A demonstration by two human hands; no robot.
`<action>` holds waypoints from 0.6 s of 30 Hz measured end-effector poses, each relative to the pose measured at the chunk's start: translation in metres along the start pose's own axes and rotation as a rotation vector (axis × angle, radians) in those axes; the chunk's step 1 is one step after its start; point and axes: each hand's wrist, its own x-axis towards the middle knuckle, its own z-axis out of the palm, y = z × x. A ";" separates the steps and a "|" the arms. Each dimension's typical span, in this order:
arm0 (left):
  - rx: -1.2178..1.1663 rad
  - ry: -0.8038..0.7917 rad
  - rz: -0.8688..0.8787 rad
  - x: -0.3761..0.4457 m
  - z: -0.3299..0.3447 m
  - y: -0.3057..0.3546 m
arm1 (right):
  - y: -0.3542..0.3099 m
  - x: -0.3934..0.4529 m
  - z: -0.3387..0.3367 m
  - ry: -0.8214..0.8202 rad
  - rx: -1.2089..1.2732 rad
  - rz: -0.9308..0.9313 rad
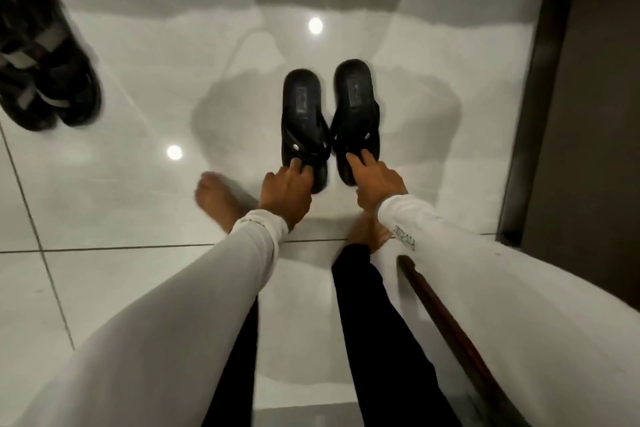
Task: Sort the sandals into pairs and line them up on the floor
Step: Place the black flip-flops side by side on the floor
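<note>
Two black thong sandals lie side by side on the glossy white tile floor [138,184], heels pointing away from me. My left hand [285,192] grips the toe end of the left sandal [302,114]. The toe end of the right sandal [355,104] is gripped by my right hand [375,184]. Whether the sandals rest on the floor or hang just above it I cannot tell. A second pair of black sandals with grey straps [45,59] lies close together at the far left, blurred.
My bare feet [216,199] stand on the tiles just behind the hands. A dark wall or door frame [554,97] runs down the right side. A reddish-brown strap [446,322] hangs by my right sleeve.
</note>
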 end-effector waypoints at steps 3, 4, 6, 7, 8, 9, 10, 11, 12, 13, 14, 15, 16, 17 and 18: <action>0.101 0.085 0.020 0.030 0.006 -0.002 | 0.012 0.034 0.005 0.057 0.035 -0.044; 0.088 0.059 0.025 0.042 0.013 -0.005 | 0.013 0.047 0.008 0.087 0.034 -0.068; 0.050 0.023 0.057 0.068 0.029 -0.012 | 0.013 0.073 0.015 0.137 0.019 -0.099; 0.063 0.020 0.074 0.078 0.036 -0.014 | 0.014 0.082 0.017 0.154 0.000 -0.096; 0.077 0.015 0.092 0.090 0.041 -0.017 | 0.016 0.093 0.020 0.163 -0.022 -0.085; 0.069 0.005 0.107 0.099 0.045 -0.019 | 0.019 0.102 0.021 0.160 -0.039 -0.070; 0.059 -0.004 0.120 0.106 0.046 -0.021 | 0.021 0.108 0.022 0.149 -0.049 -0.057; 0.060 -0.006 0.129 0.109 0.046 -0.023 | 0.023 0.111 0.021 0.140 -0.052 -0.048; 0.065 -0.006 0.132 0.110 0.045 -0.025 | 0.024 0.112 0.020 0.129 -0.056 -0.045; 0.060 -0.010 0.136 0.111 0.042 -0.028 | 0.023 0.112 0.018 0.115 -0.055 -0.045; 0.055 -0.012 0.139 0.110 0.039 -0.031 | 0.022 0.111 0.016 0.104 -0.046 -0.042; 0.055 -0.005 0.141 0.110 0.035 -0.034 | 0.020 0.111 0.012 0.104 -0.035 -0.039; 0.057 0.008 0.144 0.111 0.030 -0.038 | 0.017 0.111 0.007 0.109 -0.022 -0.036; 0.058 0.015 0.152 0.112 0.025 -0.040 | 0.014 0.112 0.003 0.114 -0.007 -0.029; 0.056 0.021 0.157 0.115 0.017 -0.043 | 0.012 0.115 -0.005 0.118 0.008 -0.024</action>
